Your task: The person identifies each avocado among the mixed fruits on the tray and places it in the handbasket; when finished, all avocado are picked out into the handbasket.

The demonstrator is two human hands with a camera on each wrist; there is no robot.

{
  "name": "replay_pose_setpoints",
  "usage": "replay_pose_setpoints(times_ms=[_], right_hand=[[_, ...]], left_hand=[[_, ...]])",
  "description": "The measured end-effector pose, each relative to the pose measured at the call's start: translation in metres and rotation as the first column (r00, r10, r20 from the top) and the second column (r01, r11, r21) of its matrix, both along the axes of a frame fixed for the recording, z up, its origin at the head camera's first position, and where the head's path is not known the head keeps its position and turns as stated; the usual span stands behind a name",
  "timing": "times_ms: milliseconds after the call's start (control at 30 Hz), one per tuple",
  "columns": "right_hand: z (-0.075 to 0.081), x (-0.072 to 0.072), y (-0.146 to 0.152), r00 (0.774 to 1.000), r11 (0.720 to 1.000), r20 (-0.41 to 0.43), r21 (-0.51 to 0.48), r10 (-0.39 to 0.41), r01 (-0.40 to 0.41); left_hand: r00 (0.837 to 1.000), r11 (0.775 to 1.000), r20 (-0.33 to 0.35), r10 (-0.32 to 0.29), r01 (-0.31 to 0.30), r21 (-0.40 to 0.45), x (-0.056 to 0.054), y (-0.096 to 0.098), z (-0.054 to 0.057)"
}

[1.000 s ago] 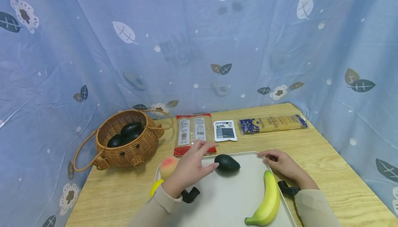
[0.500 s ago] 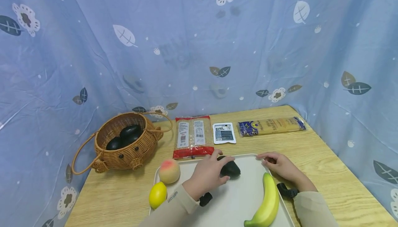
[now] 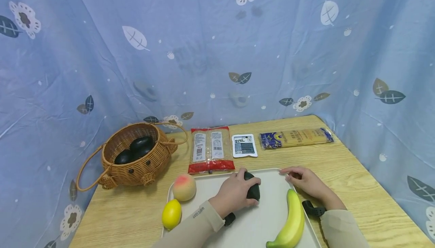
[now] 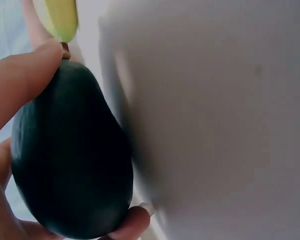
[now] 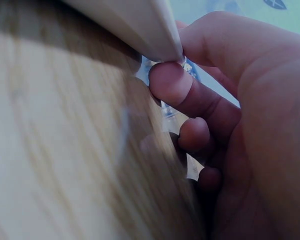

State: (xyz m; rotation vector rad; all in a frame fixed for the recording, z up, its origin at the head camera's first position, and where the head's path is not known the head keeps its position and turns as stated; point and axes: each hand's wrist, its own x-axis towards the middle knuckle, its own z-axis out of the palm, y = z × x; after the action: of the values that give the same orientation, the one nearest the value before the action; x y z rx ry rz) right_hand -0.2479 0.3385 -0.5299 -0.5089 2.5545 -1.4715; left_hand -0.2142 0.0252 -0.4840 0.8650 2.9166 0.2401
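Observation:
In the head view my left hand [image 3: 234,191] holds a dark green avocado [image 3: 253,190] over the back part of a white tray [image 3: 270,216]. Its thumb and fingers curl round the fruit's sides. The left wrist view shows the avocado [image 4: 75,150] close up, its brown stem by one fingertip; whether it touches the tray I cannot tell. At the tray's back right corner my right hand [image 3: 310,183] grips the rim between thumb and fingers. The right wrist view has a fingertip [image 5: 170,82] against the underside of the tray's corner [image 5: 157,35].
A banana [image 3: 293,221] lies along the tray's right side. On its left are a peach [image 3: 184,188] and a lemon [image 3: 171,214]. A wicker basket [image 3: 159,168] with dark avocados [image 3: 141,143] stands back left. Behind lie a red-edged bag [image 3: 205,146], a white packet [image 3: 244,145] and a noodle pack [image 3: 299,137].
My left hand has moved right from beside the avocado, reached over it and closed its fingers round it, turning it slightly. The right hand has stayed at the tray corner.

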Motion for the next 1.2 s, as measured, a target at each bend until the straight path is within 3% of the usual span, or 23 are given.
replay_pose_setpoints(times_ms=[167,333,433,667,800,967,1200], right_hand=[[0.002,0.000,-0.001,1.000,1.000,-0.003,0.002,0.004,-0.004],[0.001,0.000,0.000,1.000,1.000,-0.026,0.015,0.014,-0.013],[-0.001,-0.001,0.001,1.000,1.000,-0.024,0.017,0.012,-0.012],[-0.001,-0.001,0.001,0.999,1.000,-0.025,-0.008,0.021,-0.021],[0.001,-0.001,0.000,0.999,1.000,-0.034,-0.019,0.021,-0.021],[-0.001,-0.002,0.000,0.999,1.000,-0.049,-0.006,0.020,-0.020],[0.000,-0.001,0.000,0.999,1.000,-0.050,0.000,0.020,-0.020]], left_hand=[[1.000,1.000,-0.003,0.007,-0.007,0.018,0.002,-0.001,0.000],[0.999,0.991,-0.010,0.033,-0.031,0.129,0.003,-0.014,0.008],[0.997,0.979,-0.049,0.057,-0.047,0.197,0.002,-0.024,0.021],[0.983,0.945,-0.098,0.154,-0.117,0.306,0.005,-0.056,0.063],[0.965,0.917,-0.162,0.206,-0.133,0.377,0.004,-0.079,0.077],[0.936,0.858,-0.155,0.315,-0.212,0.468,0.006,-0.109,0.097],[0.876,0.832,-0.188,0.444,-0.326,0.449,0.011,-0.155,0.111]])
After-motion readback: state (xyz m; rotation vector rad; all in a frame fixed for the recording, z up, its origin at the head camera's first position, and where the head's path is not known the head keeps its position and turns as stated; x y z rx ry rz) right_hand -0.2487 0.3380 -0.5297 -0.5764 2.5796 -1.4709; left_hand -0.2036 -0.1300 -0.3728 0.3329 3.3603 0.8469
